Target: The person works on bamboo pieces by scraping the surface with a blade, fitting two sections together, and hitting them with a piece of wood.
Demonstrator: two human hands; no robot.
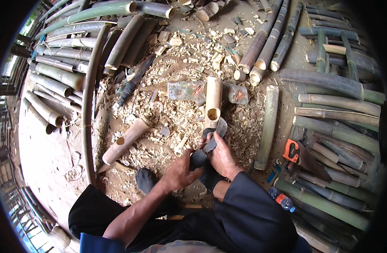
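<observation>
My left hand [183, 170] is closed around the black handle [198, 160] of a broad-bladed knife. My right hand [223, 158] grips the same knife farther up, its thumb lying along the grey blade [214, 135]. The blade points away from me, beside the near end of a pale bamboo piece [213, 95]. That piece has a rounded opening cut near its close end and crosses a worn, flat block [187, 92]. To the left lies another bamboo piece [128, 139] with a similar hole. Part of the knife is hidden by my fingers.
Wood chips [172, 116] cover the ground. A machete with a dark wrapped handle [128, 90] lies at left, near a long upright-lying pole [90, 105]. Bamboo poles are stacked on both sides. At right are an orange-handled saw [291, 151] and a plastic bottle [282, 200].
</observation>
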